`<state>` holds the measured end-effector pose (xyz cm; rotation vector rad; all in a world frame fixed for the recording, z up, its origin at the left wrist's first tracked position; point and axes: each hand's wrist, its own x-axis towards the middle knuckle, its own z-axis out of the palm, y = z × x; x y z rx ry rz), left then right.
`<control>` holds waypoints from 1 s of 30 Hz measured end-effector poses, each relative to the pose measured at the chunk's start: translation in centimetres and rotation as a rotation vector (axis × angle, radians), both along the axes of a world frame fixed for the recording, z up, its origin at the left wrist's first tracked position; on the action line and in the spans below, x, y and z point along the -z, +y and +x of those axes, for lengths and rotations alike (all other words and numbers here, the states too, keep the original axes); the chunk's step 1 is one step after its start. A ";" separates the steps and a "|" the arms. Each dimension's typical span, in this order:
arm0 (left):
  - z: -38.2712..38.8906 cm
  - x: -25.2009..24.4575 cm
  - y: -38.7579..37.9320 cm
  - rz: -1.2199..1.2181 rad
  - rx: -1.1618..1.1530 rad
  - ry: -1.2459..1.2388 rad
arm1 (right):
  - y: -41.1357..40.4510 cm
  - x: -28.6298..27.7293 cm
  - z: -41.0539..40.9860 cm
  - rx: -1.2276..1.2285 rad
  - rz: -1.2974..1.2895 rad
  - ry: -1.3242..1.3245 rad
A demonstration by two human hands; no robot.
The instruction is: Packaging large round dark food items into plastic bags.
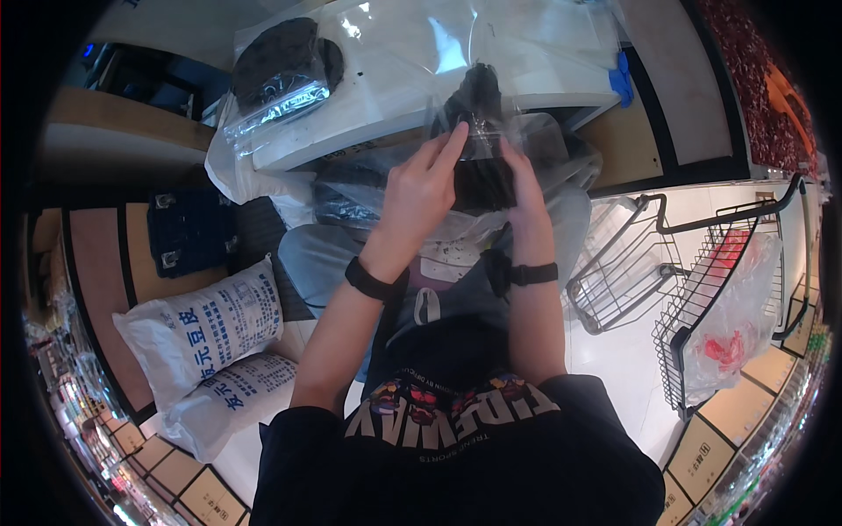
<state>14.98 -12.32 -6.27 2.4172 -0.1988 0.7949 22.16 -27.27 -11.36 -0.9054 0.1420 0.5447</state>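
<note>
Both my hands are on a clear plastic bag in front of my lap, its mouth end reaching up over the white table. Dark dried sheets, apparently seaweed, stand bunched inside or through it. My left hand grips the near side, index finger stretched along the plastic. My right hand holds the right side of the dark bundle, its fingers partly hidden. Beneath them, a larger clear bag with more dark material lies across my knees. Dark flakes dot a pale surface in my lap.
On the white table sits a clear packet of round dark sheets. Blue plastic hangs at its right edge. White printed sacks and a dark blue case are left. A wire shopping cart holding bags stands right.
</note>
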 end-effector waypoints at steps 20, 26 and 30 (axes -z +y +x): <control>1.3 -0.8 -0.7 -0.139 -0.070 -0.040 | 0.4 -1.0 0.0 0.131 -0.143 -0.220; 1.5 -0.5 -1.1 -0.147 -0.138 -0.086 | 1.9 -0.9 -0.2 0.409 -0.366 -0.439; 1.1 -0.8 -1.4 -0.153 -0.136 -0.074 | 1.6 0.1 -1.0 0.380 -0.445 -0.616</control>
